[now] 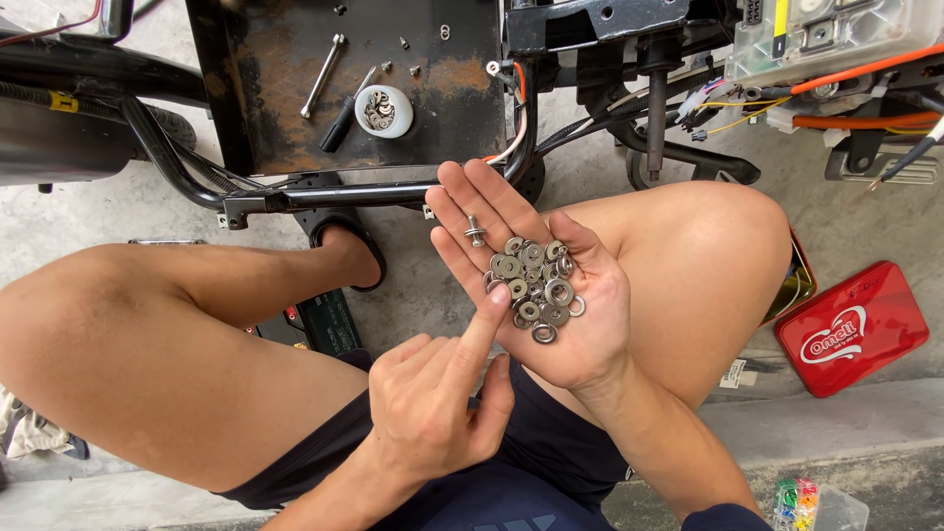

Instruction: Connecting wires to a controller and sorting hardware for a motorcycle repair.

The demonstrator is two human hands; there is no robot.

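My right hand (575, 324) lies palm up over my right knee and cups a pile of several metal washers (532, 283). A small bolt (475, 232) rests on its fingers, apart from the pile. My left hand (433, 398) sits just below it, with the index finger stretched out and its tip touching the washers at the near-left edge of the pile. The other left fingers are curled and hold nothing.
A rusty black metal plate (285, 108) ahead carries a white round dish of washers (383, 110), a thin metal wrench (324, 75), a black-handled screwdriver (342, 120) and loose screws. Black frame tubes (324, 197) and orange cables (855, 69) run across. A red tin (851, 327) lies at right.
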